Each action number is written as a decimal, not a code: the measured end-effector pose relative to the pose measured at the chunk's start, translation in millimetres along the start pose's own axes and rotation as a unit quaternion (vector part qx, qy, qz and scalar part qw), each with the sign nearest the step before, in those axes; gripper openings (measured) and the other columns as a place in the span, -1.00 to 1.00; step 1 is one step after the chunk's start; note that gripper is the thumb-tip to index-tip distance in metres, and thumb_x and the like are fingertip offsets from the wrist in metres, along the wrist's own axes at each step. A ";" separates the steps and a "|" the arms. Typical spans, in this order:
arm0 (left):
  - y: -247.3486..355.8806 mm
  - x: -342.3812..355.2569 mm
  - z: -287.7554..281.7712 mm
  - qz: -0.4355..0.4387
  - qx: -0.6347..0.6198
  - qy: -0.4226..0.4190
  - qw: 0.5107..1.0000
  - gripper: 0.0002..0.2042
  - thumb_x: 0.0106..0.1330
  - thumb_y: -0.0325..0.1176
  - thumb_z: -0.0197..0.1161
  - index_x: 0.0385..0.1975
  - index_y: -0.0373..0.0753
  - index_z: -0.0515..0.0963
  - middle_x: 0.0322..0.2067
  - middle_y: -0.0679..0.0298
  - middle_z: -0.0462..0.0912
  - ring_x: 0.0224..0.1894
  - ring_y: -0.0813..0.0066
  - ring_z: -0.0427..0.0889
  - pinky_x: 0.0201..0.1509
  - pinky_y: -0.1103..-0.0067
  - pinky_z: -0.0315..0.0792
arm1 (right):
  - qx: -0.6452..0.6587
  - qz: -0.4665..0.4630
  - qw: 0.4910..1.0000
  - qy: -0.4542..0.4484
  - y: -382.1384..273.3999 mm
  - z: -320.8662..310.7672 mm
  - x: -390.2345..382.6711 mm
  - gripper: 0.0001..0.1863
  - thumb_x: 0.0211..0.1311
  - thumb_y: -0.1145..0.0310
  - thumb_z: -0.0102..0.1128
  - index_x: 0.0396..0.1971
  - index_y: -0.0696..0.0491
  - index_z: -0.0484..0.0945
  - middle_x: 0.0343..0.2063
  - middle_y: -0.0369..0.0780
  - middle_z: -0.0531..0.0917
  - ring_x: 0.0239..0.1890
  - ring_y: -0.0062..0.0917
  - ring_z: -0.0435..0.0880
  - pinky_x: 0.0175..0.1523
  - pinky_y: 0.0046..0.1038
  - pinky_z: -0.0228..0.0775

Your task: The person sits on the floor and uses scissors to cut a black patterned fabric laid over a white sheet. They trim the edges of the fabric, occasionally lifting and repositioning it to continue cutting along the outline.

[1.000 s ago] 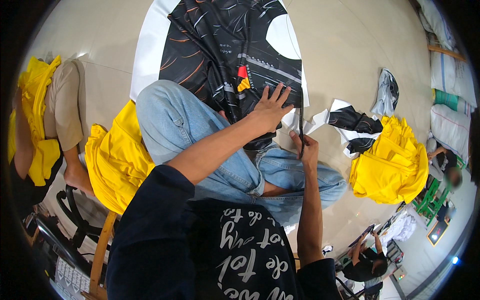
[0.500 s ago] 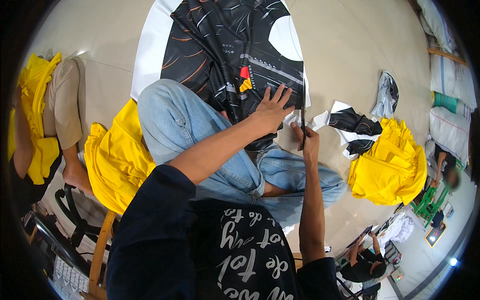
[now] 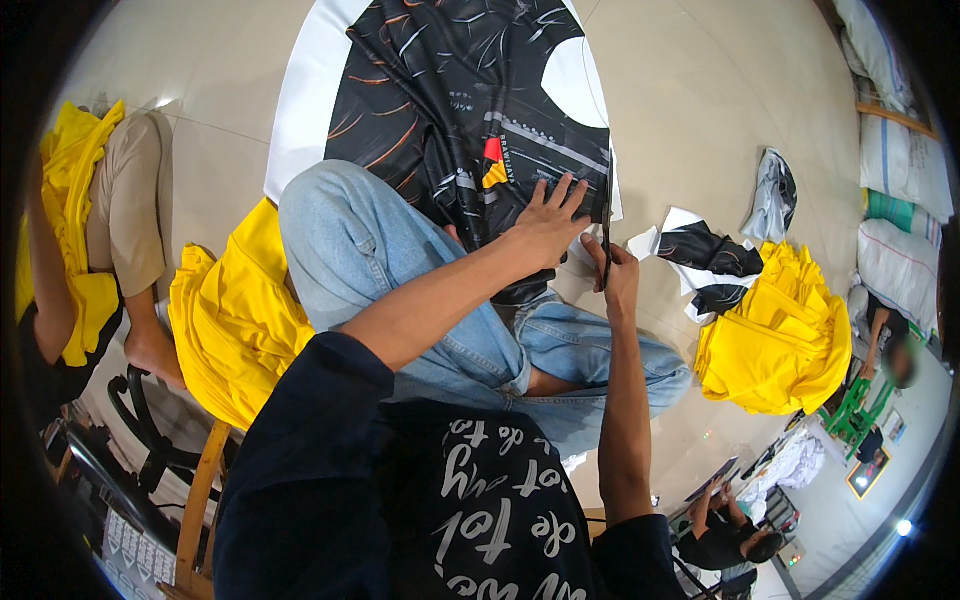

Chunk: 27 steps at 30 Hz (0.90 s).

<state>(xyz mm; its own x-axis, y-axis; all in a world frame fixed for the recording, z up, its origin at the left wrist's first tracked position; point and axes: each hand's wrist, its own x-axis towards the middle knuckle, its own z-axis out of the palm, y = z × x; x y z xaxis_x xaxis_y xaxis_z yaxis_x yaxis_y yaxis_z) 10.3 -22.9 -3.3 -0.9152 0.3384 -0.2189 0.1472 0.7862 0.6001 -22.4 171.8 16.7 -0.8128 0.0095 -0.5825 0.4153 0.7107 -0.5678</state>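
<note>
A person sits on the pale tile floor [image 3: 720, 110] in blue jeans [image 3: 370, 250] and a dark top. A big piece of black printed cloth [image 3: 470, 90] lies spread out in front of them. It has thin orange and white streaks, a small red and yellow patch, and white edges. The near end of it runs over the person's lap.

The left hand [image 3: 548, 218] lies flat on the black cloth near its right edge. The fingers are spread wide and press the cloth down. They do not wrap around anything.

The right hand [image 3: 617, 275] is just beside the left hand, at the cloth's right edge. Its fingers are curled tight around the handles of dark scissors [image 3: 606, 232]. The thin blades point up and away along the edge of the cloth. I cannot tell how far apart the blades are.

Near the right hand, cut scraps of black and white cloth [image 3: 705, 262] lie on the floor. Beside the scraps is a pile of yellow cloth [image 3: 785, 335]. A small grey and black piece [image 3: 772, 195] lies a bit further off.

More yellow cloth [image 3: 232, 320] sits just left of the person's knee. Another person's leg in tan trousers [image 3: 125, 215] is at the far left, with still more yellow cloth next to it. White sacks [image 3: 895, 170] are stacked at the right side of the room.
</note>
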 end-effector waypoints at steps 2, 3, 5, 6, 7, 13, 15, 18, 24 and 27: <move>2.1 1.4 -6.5 -0.005 -0.011 0.006 1.000 -0.22 -0.08 -0.28 0.62 0.25 -0.20 0.48 0.50 -0.15 0.06 0.57 -0.23 -0.07 0.54 -0.11 0.05 | -0.003 -0.008 1.000 0.006 -2.0 1.9 0.3 -0.34 0.08 -0.18 0.50 -0.71 0.18 0.57 -0.81 -0.28 0.46 -0.75 -0.62 0.44 -0.64 -0.48 0.23; 1.8 1.9 -8.5 -0.007 -0.006 0.009 1.000 -0.25 -0.08 -0.28 0.62 0.22 -0.23 0.49 0.48 -0.16 0.09 0.56 -0.23 -0.04 0.53 -0.10 0.06 | -0.008 -0.016 1.000 0.010 -2.1 2.2 -0.2 -0.34 0.08 -0.19 0.50 -0.71 0.18 0.57 -0.80 -0.28 0.46 -0.75 -0.62 0.44 -0.65 -0.48 0.22; 1.9 2.1 -9.4 -0.011 0.004 0.015 1.000 -0.31 -0.06 -0.29 0.60 0.16 -0.28 0.52 0.45 -0.19 0.13 0.55 -0.25 0.01 0.52 -0.09 0.09 | -0.009 -0.015 1.000 0.005 -1.4 1.4 -0.7 -0.35 0.08 -0.19 0.49 -0.71 0.17 0.58 -0.80 -0.28 0.47 -0.75 -0.62 0.43 -0.65 -0.49 0.22; 1.9 1.5 -8.8 -0.009 0.010 0.017 1.000 -0.32 -0.06 -0.29 0.60 0.15 -0.30 0.53 0.44 -0.20 0.15 0.54 -0.25 0.02 0.52 -0.09 0.10 | -0.003 -0.009 1.000 -0.003 -1.5 0.1 0.1 -0.35 0.08 -0.19 0.49 -0.71 0.16 0.58 -0.79 -0.28 0.47 -0.75 -0.63 0.43 -0.65 -0.49 0.22; 1.3 1.0 -7.1 -0.008 0.017 0.020 1.000 -0.32 -0.06 -0.30 0.60 0.14 -0.31 0.53 0.43 -0.21 0.16 0.54 -0.25 0.03 0.52 -0.09 0.10 | 0.002 -0.003 1.000 -0.012 -2.2 -0.7 1.1 -0.36 0.08 -0.19 0.49 -0.70 0.16 0.59 -0.79 -0.29 0.47 -0.75 -0.63 0.42 -0.65 -0.49 0.22; 0.3 1.0 -2.7 -0.002 0.018 0.024 1.000 -0.32 -0.06 -0.29 0.60 0.14 -0.32 0.53 0.43 -0.21 0.18 0.54 -0.25 0.03 0.52 -0.08 0.09 | 0.015 0.000 1.000 0.001 -11.9 0.9 9.7 -0.36 0.07 -0.20 0.50 -0.70 0.15 0.57 -0.80 -0.32 0.43 -0.75 -0.64 0.40 -0.62 -0.48 0.18; 1.2 1.3 -5.0 -0.002 0.016 0.017 1.000 -0.30 -0.06 -0.29 0.60 0.16 -0.32 0.53 0.44 -0.21 0.17 0.55 -0.25 0.02 0.53 -0.08 0.08 | -0.019 -0.018 1.000 0.007 -4.7 0.4 14.7 -0.36 0.08 -0.19 0.50 -0.70 0.15 0.56 -0.80 -0.33 0.42 -0.73 -0.64 0.40 -0.61 -0.48 0.17; 1.0 1.1 -5.8 -0.008 0.018 0.005 1.000 -0.28 -0.05 -0.28 0.60 0.19 -0.31 0.52 0.45 -0.21 0.14 0.55 -0.25 0.01 0.54 -0.07 0.07 | -0.059 -0.022 0.998 0.007 -10.9 0.2 13.2 -0.36 0.08 -0.18 0.50 -0.70 0.16 0.55 -0.78 -0.32 0.43 -0.70 -0.64 0.41 -0.59 -0.48 0.18; 1.3 0.5 -6.8 -0.004 0.042 -0.003 0.999 -0.26 -0.04 -0.27 0.60 0.23 -0.30 0.50 0.45 -0.22 0.14 0.55 -0.24 0.02 0.53 -0.06 0.09 | -0.006 -0.013 1.000 0.011 -16.0 2.1 16.8 -0.32 0.05 -0.21 0.53 -0.71 0.17 0.54 -0.80 -0.32 0.43 -0.72 -0.64 0.40 -0.61 -0.47 0.19; 0.7 0.1 -2.6 0.004 0.036 0.014 0.999 -0.26 -0.05 -0.27 0.59 0.22 -0.32 0.51 0.45 -0.21 0.14 0.55 -0.24 0.02 0.52 -0.06 0.10 | -0.036 -0.026 0.999 0.018 -11.8 2.4 21.1 -0.33 0.05 -0.20 0.53 -0.71 0.17 0.54 -0.79 -0.31 0.43 -0.72 -0.64 0.40 -0.60 -0.48 0.19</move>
<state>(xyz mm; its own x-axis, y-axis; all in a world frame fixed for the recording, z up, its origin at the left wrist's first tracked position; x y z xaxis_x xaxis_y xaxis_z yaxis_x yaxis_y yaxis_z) 9.4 -23.6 -0.9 -0.9238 0.3309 -0.1926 0.1802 0.8196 0.5439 -43.4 161.9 9.7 -0.8477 -0.0042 -0.5305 0.3421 0.7599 -0.5527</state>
